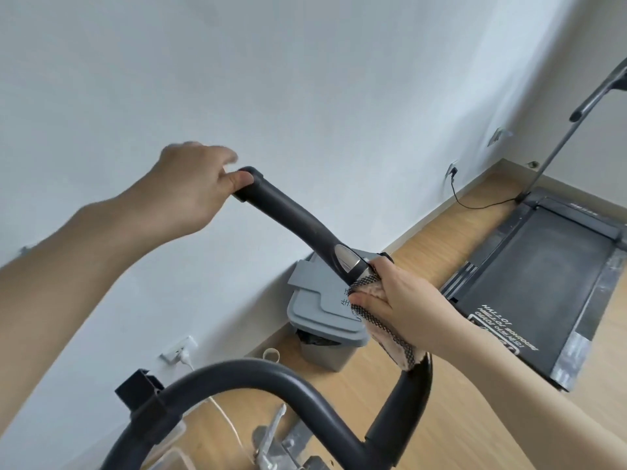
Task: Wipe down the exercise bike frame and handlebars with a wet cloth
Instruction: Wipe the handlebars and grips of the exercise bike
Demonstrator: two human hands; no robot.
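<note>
Exercise bike handlebar (295,222) rises in the foreground, above a floor with a treadmill (543,283) and a grey lidded bin (322,354) lined with a black bag (314,339). The left hand (196,188) grips its tip; the right hand (400,307) clamps the cloth (397,344) round it lower down.

Arms outstretched, left hand (190,188) holding handlebar (291,222), right hand (403,300) gripping cloth (393,340)
</note>
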